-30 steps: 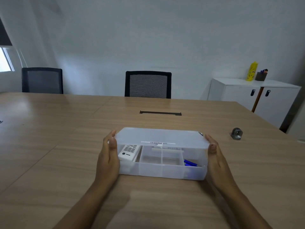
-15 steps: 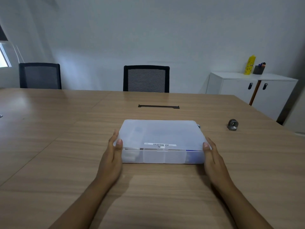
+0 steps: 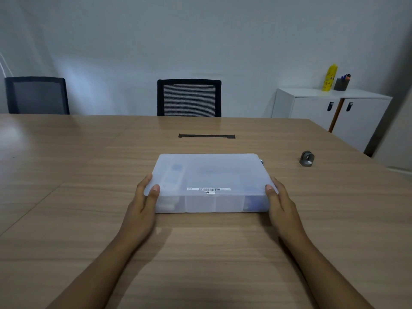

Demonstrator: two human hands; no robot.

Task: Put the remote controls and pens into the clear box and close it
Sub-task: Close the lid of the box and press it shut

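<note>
The clear box [image 3: 211, 175] lies on the wooden table [image 3: 66, 208] with its lid down flat. A white remote control [image 3: 173, 176] shows faintly through the lid on the left side. Something blue [image 3: 254, 205], likely pens, shows through the front wall at the right. My left hand [image 3: 142, 204] presses the box's front left corner, thumb on the lid. My right hand [image 3: 281, 204] holds the front right corner the same way.
A small grey metal ring-shaped object [image 3: 307, 159] sits on the table to the right. A black cable slot [image 3: 206, 136] lies behind the box. Two black chairs [image 3: 189, 98] stand at the far edge. A white cabinet [image 3: 330, 108] carries a yellow bottle and a pen cup.
The lid, half raised a second ago, has come down onto the box. My thumbs moved onto its front corners, and both hands stay at the box's sides.
</note>
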